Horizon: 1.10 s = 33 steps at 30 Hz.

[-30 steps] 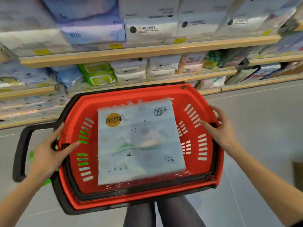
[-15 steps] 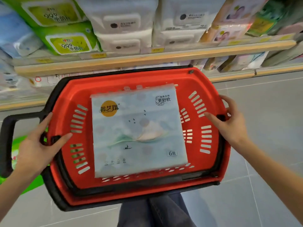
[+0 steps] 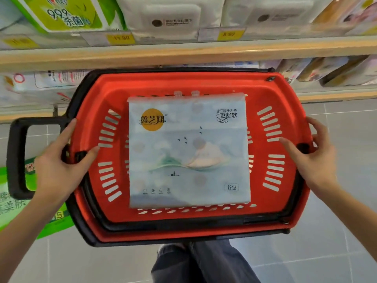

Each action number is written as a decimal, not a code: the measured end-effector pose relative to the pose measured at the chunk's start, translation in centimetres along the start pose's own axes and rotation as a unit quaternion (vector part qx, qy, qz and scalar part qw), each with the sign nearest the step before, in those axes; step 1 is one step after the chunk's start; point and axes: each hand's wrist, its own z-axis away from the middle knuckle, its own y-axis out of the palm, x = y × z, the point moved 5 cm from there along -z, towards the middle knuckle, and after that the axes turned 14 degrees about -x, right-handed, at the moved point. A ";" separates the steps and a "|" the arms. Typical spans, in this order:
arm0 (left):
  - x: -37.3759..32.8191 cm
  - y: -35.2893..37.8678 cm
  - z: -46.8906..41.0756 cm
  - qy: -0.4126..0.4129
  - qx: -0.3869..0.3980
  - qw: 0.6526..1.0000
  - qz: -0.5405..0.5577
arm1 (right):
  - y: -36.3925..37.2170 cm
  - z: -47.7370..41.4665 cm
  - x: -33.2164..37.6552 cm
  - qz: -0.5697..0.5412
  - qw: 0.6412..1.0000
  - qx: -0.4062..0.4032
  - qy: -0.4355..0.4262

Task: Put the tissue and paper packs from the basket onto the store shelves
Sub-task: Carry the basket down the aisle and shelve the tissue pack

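Observation:
A red basket (image 3: 285, 123) with a black rim fills the middle of the view. A pale blue tissue pack (image 3: 188, 152) with an orange round logo lies flat inside it. My left hand (image 3: 61, 166) grips the basket's left rim, thumb inside over the wall and fingers outside. My right hand (image 3: 314, 158) grips the right rim the same way. A wooden store shelf (image 3: 183, 53) runs just beyond the basket's far edge.
White wipe packs (image 3: 169, 17) and a green pack (image 3: 67, 13) stand on the upper shelf above yellow price tags. More packs (image 3: 326, 70) sit on a lower shelf at right. A black handle (image 3: 17, 156) sticks out left. My legs (image 3: 204, 262) and grey tiled floor lie below.
I have moved closer to the shelves with the basket; the shelves now look larger and nearer. Both hands keep their hold on the rim and the pack has not shifted.

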 end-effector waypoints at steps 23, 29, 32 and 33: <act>-5.6 -2.8 3.3 0.066 0.156 0.980 -0.108 | -2.0 2.5 1.7 0.149 0.983 0.102 0.012; -7.6 -0.1 6.7 0.092 0.216 0.971 -0.052 | 1.8 7.1 4.6 0.138 0.962 0.200 -0.122; -7.1 2.3 7.3 0.059 0.273 0.959 -0.040 | 4.7 7.6 4.5 0.115 0.952 0.251 -0.135; -6.7 3.1 7.3 0.045 0.284 0.957 -0.039 | 5.5 7.4 4.4 0.108 0.950 0.260 -0.132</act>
